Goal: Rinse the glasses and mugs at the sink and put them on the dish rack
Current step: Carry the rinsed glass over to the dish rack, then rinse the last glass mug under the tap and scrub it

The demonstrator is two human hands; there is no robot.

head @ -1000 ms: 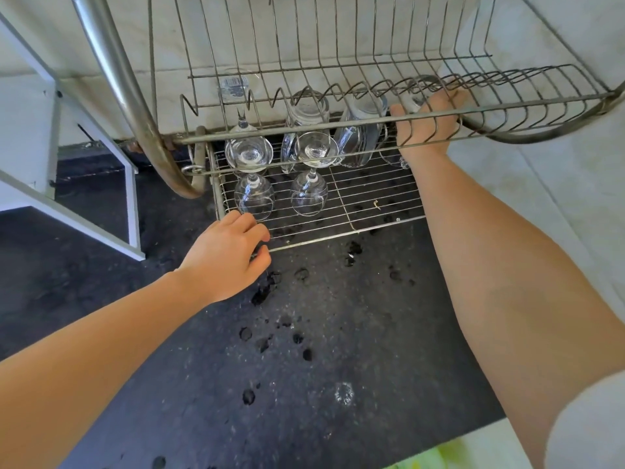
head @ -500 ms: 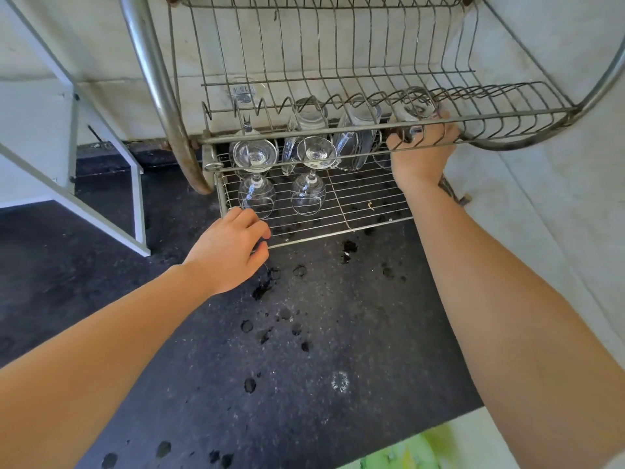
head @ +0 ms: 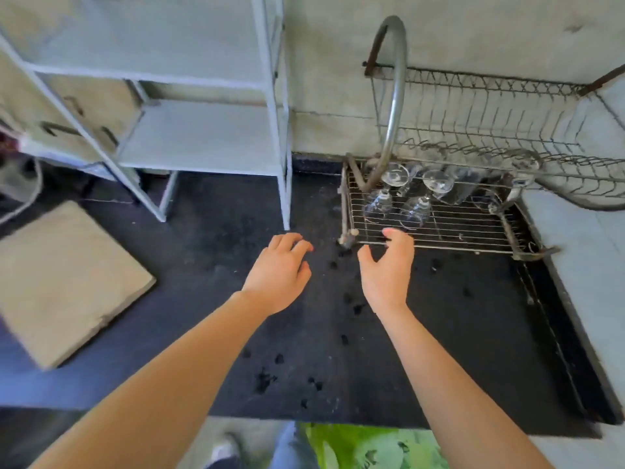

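Note:
A metal wire dish rack (head: 473, 231) stands on the dark counter at the back right. Two stemmed glasses (head: 414, 204) lie on its lower tier, with several tumblers (head: 463, 184) behind them. My left hand (head: 279, 270) hovers over the counter left of the rack's front corner, fingers loosely curled, holding nothing. My right hand (head: 389, 265) is just in front of the rack's front edge, fingers relaxed and empty. The sink is out of view.
A white metal shelf unit (head: 203, 130) stands at the back left. A beige slab (head: 61, 279) lies on the counter's left side. Dark water drops dot the black counter (head: 338, 333). A light wall borders the rack on the right.
My right hand has let go of the glass at the rack's right and pulled back to the front edge. The view has backed away and turned left.

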